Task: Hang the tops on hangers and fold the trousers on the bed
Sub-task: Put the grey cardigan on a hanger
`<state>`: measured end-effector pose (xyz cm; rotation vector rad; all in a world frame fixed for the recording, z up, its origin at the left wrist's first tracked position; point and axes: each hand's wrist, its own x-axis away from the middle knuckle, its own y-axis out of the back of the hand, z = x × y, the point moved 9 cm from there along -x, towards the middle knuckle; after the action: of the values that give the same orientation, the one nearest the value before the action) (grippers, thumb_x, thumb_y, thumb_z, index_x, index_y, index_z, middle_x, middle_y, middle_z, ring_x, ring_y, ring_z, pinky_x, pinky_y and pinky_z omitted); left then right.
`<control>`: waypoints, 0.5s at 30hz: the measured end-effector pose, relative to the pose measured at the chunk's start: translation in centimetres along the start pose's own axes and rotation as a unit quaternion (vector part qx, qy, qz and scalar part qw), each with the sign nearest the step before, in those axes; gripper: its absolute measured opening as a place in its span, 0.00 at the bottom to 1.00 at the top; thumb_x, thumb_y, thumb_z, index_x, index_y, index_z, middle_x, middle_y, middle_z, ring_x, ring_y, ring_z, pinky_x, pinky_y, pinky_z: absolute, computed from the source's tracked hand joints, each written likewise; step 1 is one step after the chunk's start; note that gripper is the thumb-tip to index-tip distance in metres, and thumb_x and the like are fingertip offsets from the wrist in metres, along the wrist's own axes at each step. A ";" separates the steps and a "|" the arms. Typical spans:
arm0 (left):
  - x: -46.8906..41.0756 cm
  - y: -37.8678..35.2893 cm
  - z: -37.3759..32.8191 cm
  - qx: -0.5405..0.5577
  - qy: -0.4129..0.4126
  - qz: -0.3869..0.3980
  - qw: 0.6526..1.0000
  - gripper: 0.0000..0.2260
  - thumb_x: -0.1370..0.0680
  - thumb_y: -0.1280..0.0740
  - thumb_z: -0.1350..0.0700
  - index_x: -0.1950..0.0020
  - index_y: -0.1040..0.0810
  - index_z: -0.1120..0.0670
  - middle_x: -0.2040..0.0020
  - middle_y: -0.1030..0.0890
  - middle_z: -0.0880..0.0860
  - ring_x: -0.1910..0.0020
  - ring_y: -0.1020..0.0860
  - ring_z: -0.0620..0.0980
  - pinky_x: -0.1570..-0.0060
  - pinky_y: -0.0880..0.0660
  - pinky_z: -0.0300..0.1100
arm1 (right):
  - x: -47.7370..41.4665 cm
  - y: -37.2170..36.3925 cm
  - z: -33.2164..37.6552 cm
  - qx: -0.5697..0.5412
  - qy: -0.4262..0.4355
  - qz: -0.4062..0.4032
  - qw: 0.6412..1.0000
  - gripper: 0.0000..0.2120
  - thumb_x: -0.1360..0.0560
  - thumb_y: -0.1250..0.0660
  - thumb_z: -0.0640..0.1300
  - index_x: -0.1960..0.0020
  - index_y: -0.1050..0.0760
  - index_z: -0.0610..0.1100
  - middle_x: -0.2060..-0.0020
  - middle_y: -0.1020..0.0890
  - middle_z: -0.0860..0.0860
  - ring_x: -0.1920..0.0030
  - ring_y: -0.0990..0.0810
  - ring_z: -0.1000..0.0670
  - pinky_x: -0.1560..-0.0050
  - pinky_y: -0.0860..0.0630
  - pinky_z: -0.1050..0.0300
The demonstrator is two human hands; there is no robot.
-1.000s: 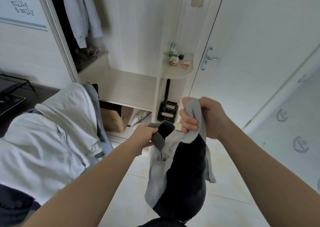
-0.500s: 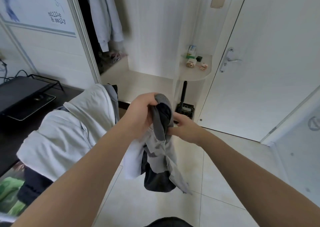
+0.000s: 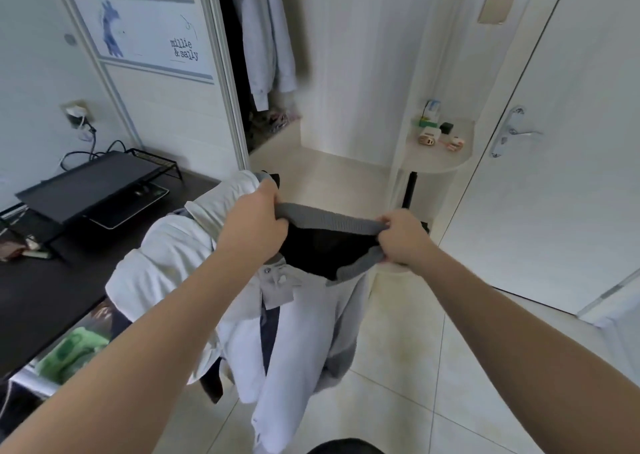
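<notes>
I hold a pale grey garment with a ribbed grey waistband and a black lining out in front of me. My left hand grips the band's left end. My right hand grips its right end, so the band is stretched open between them. The rest of the garment hangs down toward the tiled floor. A heap of white and light clothes lies draped over something at my left, just behind my left hand. Light tops hang in the open wardrobe at the top.
A dark desk with a black stand is on the left. The wardrobe's low shelf lies ahead, with a small rounded shelf of little items beside a white door.
My hands were bunched together on the garment. They have now moved apart and pulled the ribbed band open and taut. The view has swung left and up.
</notes>
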<state>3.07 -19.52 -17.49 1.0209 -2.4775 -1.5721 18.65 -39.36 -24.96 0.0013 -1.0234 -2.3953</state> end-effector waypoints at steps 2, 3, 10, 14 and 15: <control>0.1 -1.1 0.8 -0.092 -0.017 0.058 0.994 0.10 0.24 0.36 0.60 0.43 0.31 0.55 0.58 0.23 0.55 0.57 0.22 0.59 0.61 0.29 0.47 | -0.2 1.4 1.3 -0.147 -0.002 -0.013 0.989 0.13 0.21 0.42 0.30 0.45 0.21 0.35 0.47 0.19 0.36 0.53 0.18 0.40 0.58 0.15 0.47; 0.2 -1.8 0.8 -0.130 -0.033 0.084 0.987 0.13 0.23 0.35 0.58 0.40 0.31 0.53 0.55 0.22 0.55 0.55 0.21 0.60 0.59 0.28 0.48 | -0.3 2.2 2.6 -0.170 0.017 -0.026 0.985 0.13 0.22 0.43 0.31 0.46 0.20 0.37 0.48 0.18 0.37 0.50 0.18 0.39 0.52 0.16 0.42; 1.1 -4.3 -2.0 0.058 -0.098 0.112 0.987 0.02 0.24 0.40 0.58 0.54 0.31 0.57 0.64 0.24 0.55 0.63 0.25 0.58 0.63 0.27 0.51 | 0.0 4.9 11.2 -0.135 0.123 -0.054 0.982 0.09 0.30 0.39 0.37 0.65 0.23 0.44 0.66 0.22 0.47 0.59 0.22 0.45 0.58 0.29 0.54; -0.3 -4.5 -1.0 0.089 -0.062 0.108 0.988 0.06 0.25 0.40 0.65 0.52 0.25 0.60 0.62 0.21 0.58 0.60 0.23 0.59 0.59 0.25 0.52 | 0.2 7.8 12.2 -0.034 0.151 -0.084 0.984 0.09 0.25 0.38 0.35 0.55 0.20 0.41 0.59 0.19 0.46 0.57 0.21 0.49 0.63 0.29 0.64; -1.1 -4.6 -0.5 0.063 -0.064 0.109 0.990 0.06 0.26 0.40 0.65 0.54 0.25 0.60 0.62 0.21 0.57 0.60 0.23 0.59 0.59 0.24 0.52 | 0.0 8.5 12.1 0.005 0.156 -0.097 0.983 0.09 0.25 0.38 0.35 0.53 0.19 0.42 0.59 0.19 0.49 0.59 0.22 0.53 0.66 0.30 0.68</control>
<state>6.40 -20.56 -20.69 0.6510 -2.6945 -1.4763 20.23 -36.10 -10.59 0.4869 -0.9199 -2.4586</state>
